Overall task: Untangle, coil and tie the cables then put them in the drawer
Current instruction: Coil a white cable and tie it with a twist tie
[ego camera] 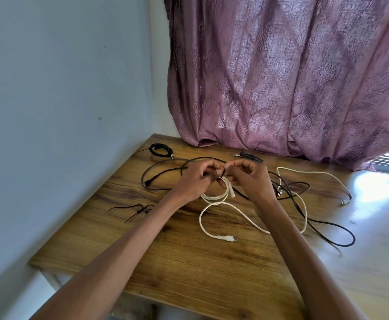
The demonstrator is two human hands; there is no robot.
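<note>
Above the middle of the bench (188,262), a small coil of white cable (214,195) hangs from both hands, its loops gathered at the top where a thin black tie (221,176) crosses them. The left hand (195,179) has its fingers curled and pinches the tie and the top of the coil; the right hand (248,179) pinches the other end of the tie, fingers bent inward. Below the coil, the rest of the white cable trails in a loose loop on the wood and ends in a white plug (225,238) near the bench's middle. A second white cable (315,174) curves off to the right. Loose dark cables (327,224) lie tangled around and behind the hands. Two black coiled bundles (160,150) sit at the far edge, one at the left corner, the other just under the curtain (281,77). Spare black ties (133,210) lie on the left side of the bench, near the pale wall (62,88).
</note>
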